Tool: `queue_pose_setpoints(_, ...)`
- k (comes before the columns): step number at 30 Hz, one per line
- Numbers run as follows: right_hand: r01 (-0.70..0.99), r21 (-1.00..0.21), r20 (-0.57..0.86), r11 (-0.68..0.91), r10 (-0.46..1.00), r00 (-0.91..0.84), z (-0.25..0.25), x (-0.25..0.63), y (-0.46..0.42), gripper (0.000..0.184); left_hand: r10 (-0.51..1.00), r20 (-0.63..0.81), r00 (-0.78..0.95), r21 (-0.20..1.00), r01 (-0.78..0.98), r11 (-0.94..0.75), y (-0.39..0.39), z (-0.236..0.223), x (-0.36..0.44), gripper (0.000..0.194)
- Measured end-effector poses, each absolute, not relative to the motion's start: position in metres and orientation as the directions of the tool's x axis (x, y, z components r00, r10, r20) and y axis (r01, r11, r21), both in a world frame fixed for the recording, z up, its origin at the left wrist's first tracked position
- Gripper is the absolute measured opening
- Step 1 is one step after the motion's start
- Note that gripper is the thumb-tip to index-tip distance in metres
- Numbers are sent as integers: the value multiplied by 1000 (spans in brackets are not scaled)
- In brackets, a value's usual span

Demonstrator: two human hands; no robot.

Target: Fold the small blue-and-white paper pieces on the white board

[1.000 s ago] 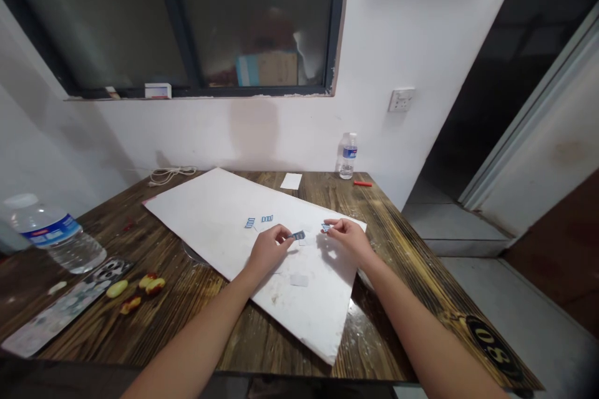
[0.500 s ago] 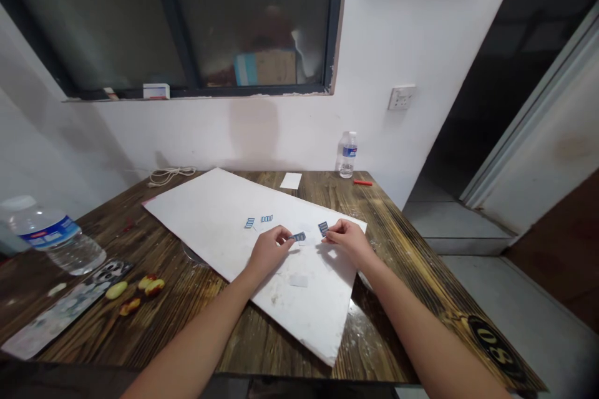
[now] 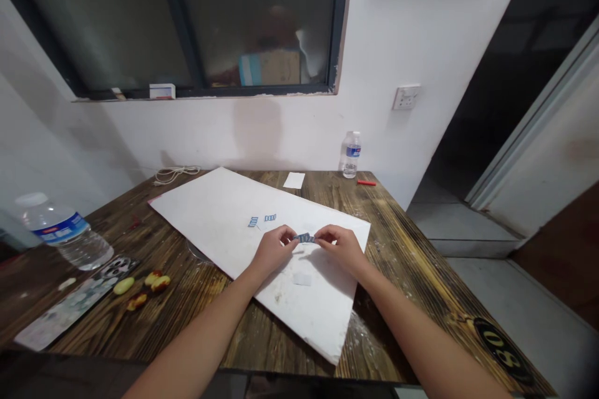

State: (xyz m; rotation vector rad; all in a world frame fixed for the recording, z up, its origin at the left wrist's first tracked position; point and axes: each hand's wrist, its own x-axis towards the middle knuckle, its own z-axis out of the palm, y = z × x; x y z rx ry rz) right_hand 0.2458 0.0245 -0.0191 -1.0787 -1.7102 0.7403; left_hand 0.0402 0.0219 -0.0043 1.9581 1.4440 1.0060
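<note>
Well, at the far left of the worn brown wooden counter (image 3: 397,255), a clear plastic water bottle with a blue label (image 3: 63,230) lies on its side, with glossy red-and-yellow dates (image 3: 159,282) just beside it. Further right lies a large white rectangular board (image 3: 210,199). The left hand (image 3: 276,250), its forearm reaching in from seven o'clock, curls inward and pinches a small blue-and-white strip (image 3: 305,237) over the board. The right hand (image 3: 341,249), its forearm coming from five o'clock, pinches the strip's other end. Two similar blue-and-white strips (image 3: 270,217) lie flat on the board at ten o'clock from it.
</note>
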Motion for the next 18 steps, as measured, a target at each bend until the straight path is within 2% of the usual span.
queue_pose_setpoints(3,361,-798,446,483,875,-187,-20,243,22,12,936,270,226,749,562,-352,20,-2,40,11)
queue_pose_setpoints(10,391,-754,460,528,849,-260,-27,241,22,26,881,254,398,748,497,-440,14,1,41,11)
queue_pose_setpoints(18,435,-632,555,641,767,-322,-32,240,22,32,872,248,421,747,491,-449,13,1,42,12)
